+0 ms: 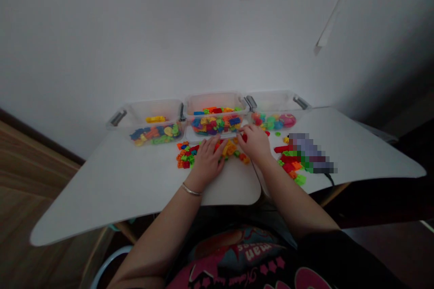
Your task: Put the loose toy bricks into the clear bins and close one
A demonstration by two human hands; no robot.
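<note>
My left hand [207, 160], with a bangle on its wrist, rests on a loose heap of coloured toy bricks. Its fingers are spread, and a yellow brick [229, 148] lies beside its fingertips. To the right of it, my right hand [255, 142] is curled at the far edge of the heap. A red brick [244, 137] shows between its thumb and fingers. Orange and red bricks [183, 159] lie left of my left hand. The fingers hide part of the heap.
Three clear bins stand along the wall: a left bin [142, 110], a middle bin [217, 99] and a right bin [271, 99], all holding coloured pieces. More bricks [288, 166] lie right of my right forearm, beside a blurred-out object [310, 151] with a cable. The white tabletop [135, 180] has a seam.
</note>
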